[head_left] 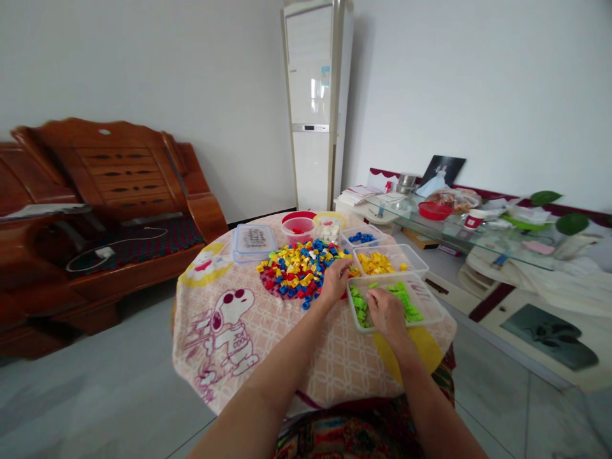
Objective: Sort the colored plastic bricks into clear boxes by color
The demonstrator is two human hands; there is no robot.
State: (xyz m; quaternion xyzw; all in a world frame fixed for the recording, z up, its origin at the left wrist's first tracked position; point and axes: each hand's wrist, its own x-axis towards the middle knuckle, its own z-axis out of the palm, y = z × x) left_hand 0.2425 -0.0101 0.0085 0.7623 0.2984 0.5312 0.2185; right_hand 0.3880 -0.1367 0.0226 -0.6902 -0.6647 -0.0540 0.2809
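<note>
A heap of mixed toy building bricks [296, 268] in red, yellow, blue and green lies on the round table. At its right edge is my left hand [336, 280], fingers drawn together; what they hold, if anything, is hidden. My right hand [386, 312] is closed over a clear plastic box of green bricks [400, 294], and its grip is hidden too. Just behind that box stands another with yellow bricks [375, 262]. Farther back, blue bricks [361, 238] lie in a third box. White bricks [329, 233] sit beside it.
A round pink-rimmed tub [299, 231] with red pieces stands at the table's back. Left of the heap is a lidded plastic box [253, 241]. A patterned cloth [287, 331] covers the table. A cluttered glass-topped cabinet [459, 229] is at right, a wooden sofa [119, 172] at left.
</note>
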